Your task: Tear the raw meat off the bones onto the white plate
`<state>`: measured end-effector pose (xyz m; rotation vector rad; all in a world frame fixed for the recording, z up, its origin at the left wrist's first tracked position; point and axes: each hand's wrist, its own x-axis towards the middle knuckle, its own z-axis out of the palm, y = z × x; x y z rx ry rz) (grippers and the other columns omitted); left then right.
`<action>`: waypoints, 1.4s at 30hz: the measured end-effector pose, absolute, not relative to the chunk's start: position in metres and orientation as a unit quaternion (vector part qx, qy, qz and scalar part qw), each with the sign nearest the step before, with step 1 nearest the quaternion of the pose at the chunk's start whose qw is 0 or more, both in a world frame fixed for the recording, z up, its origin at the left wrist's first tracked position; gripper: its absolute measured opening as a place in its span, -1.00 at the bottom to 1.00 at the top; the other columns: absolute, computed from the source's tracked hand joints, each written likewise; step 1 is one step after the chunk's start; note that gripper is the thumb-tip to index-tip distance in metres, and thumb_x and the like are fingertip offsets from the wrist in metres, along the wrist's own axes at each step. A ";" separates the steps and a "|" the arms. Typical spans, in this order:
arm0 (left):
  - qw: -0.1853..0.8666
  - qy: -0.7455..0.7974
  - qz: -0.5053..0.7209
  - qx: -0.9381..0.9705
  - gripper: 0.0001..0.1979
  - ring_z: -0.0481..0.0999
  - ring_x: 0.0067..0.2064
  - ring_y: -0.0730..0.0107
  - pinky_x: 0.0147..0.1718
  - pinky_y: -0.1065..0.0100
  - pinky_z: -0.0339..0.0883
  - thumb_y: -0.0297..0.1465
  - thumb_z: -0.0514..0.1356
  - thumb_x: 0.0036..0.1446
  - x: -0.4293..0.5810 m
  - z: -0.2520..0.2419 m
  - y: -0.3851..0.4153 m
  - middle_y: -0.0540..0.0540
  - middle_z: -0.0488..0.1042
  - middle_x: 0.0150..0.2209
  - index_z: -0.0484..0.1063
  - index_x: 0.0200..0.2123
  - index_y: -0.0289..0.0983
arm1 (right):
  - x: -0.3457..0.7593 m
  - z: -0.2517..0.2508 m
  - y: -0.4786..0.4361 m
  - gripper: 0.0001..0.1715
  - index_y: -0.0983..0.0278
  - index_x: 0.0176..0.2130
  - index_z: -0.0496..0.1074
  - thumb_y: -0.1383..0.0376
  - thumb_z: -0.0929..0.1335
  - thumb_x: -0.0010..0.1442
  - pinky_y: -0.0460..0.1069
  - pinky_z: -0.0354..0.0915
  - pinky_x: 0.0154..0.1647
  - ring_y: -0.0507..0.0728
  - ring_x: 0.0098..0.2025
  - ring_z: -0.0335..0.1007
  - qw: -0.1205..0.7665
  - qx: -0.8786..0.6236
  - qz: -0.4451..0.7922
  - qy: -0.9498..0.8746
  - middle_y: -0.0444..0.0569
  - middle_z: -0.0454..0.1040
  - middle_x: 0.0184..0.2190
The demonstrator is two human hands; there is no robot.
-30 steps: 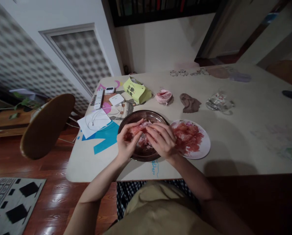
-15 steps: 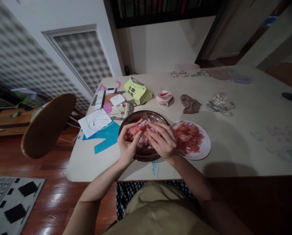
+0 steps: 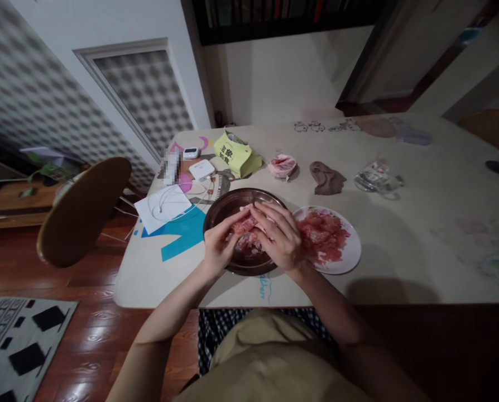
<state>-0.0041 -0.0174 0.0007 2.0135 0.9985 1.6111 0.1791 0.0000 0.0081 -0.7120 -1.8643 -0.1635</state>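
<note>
Over a dark round metal bowl (image 3: 220,209), my two hands hold a piece of raw pink meat (image 3: 244,225) between them. My left hand (image 3: 220,241) is closed around its left side, thumb below and fingers above. From the other side my right hand (image 3: 279,234) pinches it, with the fingertips of both hands close together. More pale, shredded raw meat (image 3: 249,244) lies in the bowl beneath. Right of the bowl, a white plate (image 3: 352,254) carries a pile of raw pink-red meat (image 3: 325,234), partly behind my right hand.
Behind the bowl on the table (image 3: 169,285) are a yellow-green bag (image 3: 238,157), a pink bowl-shaped item (image 3: 282,166), a brown cloth (image 3: 327,178) and a clear plastic item (image 3: 377,178). White paper (image 3: 163,209) with a cable lies left. A wooden chair (image 3: 84,212) stands beyond the table's left edge.
The fingers of my right hand have moved up and left over the meat, nearer my left fingertips. Less of the meat shows between the hands.
</note>
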 end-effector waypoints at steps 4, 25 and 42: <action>0.143 0.335 0.550 0.752 -0.52 0.69 0.10 0.34 0.13 0.44 0.55 -0.53 0.28 0.32 -0.011 0.006 -0.013 -0.09 0.62 0.15 0.50 0.26 -0.11 | 0.183 0.006 0.001 -0.37 0.16 0.33 0.38 0.54 0.34 0.37 0.21 0.51 0.28 0.18 0.14 0.57 0.546 -0.292 -0.054 -0.784 0.04 0.64 0.00; 0.114 0.295 0.525 0.790 -0.55 0.73 0.02 0.25 0.01 0.39 0.65 -0.46 0.31 0.32 -0.028 0.010 -0.003 -0.08 0.63 0.10 0.51 0.24 -0.07 | 0.189 0.003 0.000 -0.40 0.16 0.31 0.41 0.51 0.39 0.37 0.07 0.46 0.15 0.14 0.12 0.59 0.513 -0.290 -0.138 -0.796 0.01 0.66 0.04; 0.189 0.414 0.525 0.720 -0.72 0.76 -0.11 0.24 -0.09 0.35 0.63 -0.29 0.39 0.25 -0.037 0.014 0.007 -0.11 0.71 -0.03 0.67 0.02 -0.14 | 0.193 -0.008 0.007 -0.39 0.07 0.28 0.45 0.54 0.33 0.37 0.11 0.45 0.13 0.15 0.02 0.56 0.500 -0.355 -0.063 -0.787 -0.03 0.65 -0.02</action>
